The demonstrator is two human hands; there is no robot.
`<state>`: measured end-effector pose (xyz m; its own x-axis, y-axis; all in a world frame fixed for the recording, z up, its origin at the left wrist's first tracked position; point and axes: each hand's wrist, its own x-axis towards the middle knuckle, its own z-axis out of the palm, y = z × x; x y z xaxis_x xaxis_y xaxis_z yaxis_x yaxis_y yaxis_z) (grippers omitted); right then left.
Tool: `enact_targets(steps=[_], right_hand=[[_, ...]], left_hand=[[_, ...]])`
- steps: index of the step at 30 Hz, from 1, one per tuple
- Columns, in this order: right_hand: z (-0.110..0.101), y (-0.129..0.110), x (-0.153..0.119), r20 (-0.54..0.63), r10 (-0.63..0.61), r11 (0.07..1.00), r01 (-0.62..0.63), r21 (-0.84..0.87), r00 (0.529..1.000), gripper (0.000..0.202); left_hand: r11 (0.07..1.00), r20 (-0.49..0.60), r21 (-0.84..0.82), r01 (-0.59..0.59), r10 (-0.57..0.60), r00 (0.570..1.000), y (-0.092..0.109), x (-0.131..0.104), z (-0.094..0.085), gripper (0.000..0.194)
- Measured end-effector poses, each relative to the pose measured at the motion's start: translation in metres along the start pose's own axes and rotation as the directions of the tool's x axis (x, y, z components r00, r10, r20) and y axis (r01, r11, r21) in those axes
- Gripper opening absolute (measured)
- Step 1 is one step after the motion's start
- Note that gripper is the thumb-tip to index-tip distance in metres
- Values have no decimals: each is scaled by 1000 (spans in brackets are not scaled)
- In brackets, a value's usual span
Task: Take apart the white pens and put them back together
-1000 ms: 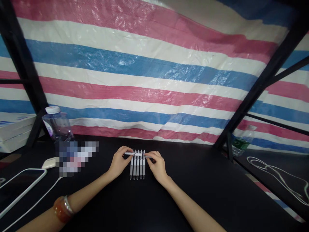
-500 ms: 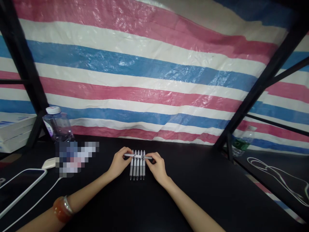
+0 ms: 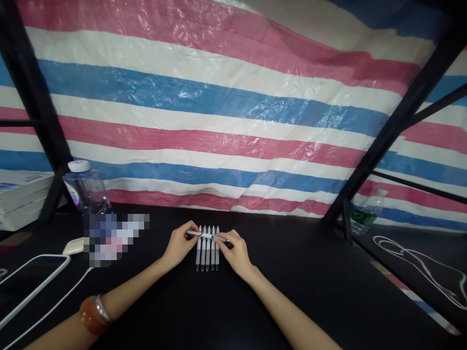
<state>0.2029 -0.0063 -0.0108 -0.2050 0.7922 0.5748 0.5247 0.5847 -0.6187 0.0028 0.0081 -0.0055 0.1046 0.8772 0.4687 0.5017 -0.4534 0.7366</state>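
Several grey and white pens [image 3: 207, 256] lie side by side on the black tabletop [image 3: 226, 311], tips toward me. Across their upper part is one more pen [image 3: 207, 236], held crosswise. My left hand [image 3: 181, 243] pinches its left end between thumb and fingers. The right end is pinched by my right hand [image 3: 235, 250]. Whether the crosswise pen touches the row beneath it cannot be told.
At the left are a clear bottle [image 3: 87, 189], a phone [image 3: 32, 282], a white cable [image 3: 58, 304], a pale case [image 3: 75, 246] and white boxes [image 3: 24, 199]. A green-labelled bottle [image 3: 366, 214] and coiled cable [image 3: 412, 255] are at the right.
The fingers of my right hand have shifted slightly along the crosswise pen toward its middle. My left hand has barely moved, and the row of pens looks the same.
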Motion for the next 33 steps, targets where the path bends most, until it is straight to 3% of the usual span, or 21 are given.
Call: enact_targets(steps=[6,12,19,33], right_hand=[[-3,-6,-1,38,95,992,-91,-90,995,38],[-5,-4,-2,-6,154,988,-154,18,988,19],[-7,-6,-3,-24,168,986,-168,14,985,21],[-2,-2,-2,-64,243,967,-247,-64,968,52]], left_hand=[[1000,1,-16,14,-14,1000,3,-1,2,5],[997,-54,-49,63,-66,996,-6,2,1,2],[996,-73,-66,58,-63,995,-10,3,3,3],[999,-53,-49,-11,8,999,-2,0,3,2]])
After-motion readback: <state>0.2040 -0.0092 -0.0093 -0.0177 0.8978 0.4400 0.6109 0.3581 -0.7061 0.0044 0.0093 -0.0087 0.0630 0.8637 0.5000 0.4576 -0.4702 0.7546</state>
